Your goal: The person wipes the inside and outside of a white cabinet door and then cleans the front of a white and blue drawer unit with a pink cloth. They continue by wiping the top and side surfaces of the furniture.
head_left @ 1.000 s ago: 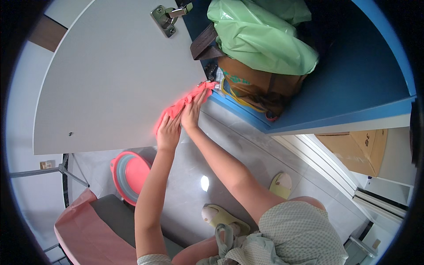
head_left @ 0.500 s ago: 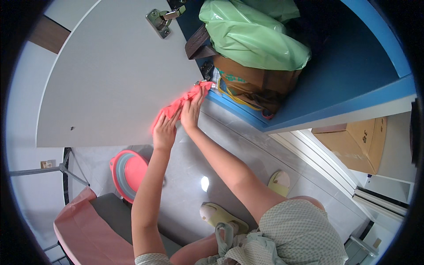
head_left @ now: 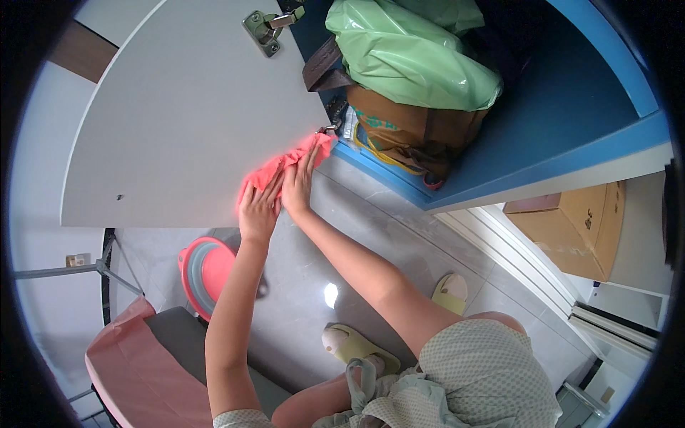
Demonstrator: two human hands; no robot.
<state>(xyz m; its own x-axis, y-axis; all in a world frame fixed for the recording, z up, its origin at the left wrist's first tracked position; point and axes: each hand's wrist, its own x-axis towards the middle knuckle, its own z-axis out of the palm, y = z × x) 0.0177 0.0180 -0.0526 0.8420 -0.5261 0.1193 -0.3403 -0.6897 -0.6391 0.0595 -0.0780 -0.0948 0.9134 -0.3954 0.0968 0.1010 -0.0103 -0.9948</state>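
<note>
A bunched pink cloth [head_left: 267,175] lies along the lower edge of the light grey cabinet door [head_left: 178,121]. My left hand [head_left: 258,214] grips the cloth's nearer part, its fingers long and pressed onto the fabric. Just right of it and slightly higher, my right hand [head_left: 297,187] holds the same cloth, fingertips reaching toward the lower hinge [head_left: 327,130]. What lies beneath the cloth is hidden, and my thumbs barely show.
The blue cabinet [head_left: 571,107] stands open, with a green plastic bag [head_left: 414,57] on a brown bag [head_left: 421,128]. A pink-and-grey basin [head_left: 207,274] sits on the tiled floor. A pink-covered seat [head_left: 143,364] is lower left; a cardboard box [head_left: 571,228] stands right.
Both hands and the cloth have slid a little left along the door edge, away from the hinge. The door has shifted slightly in view.
</note>
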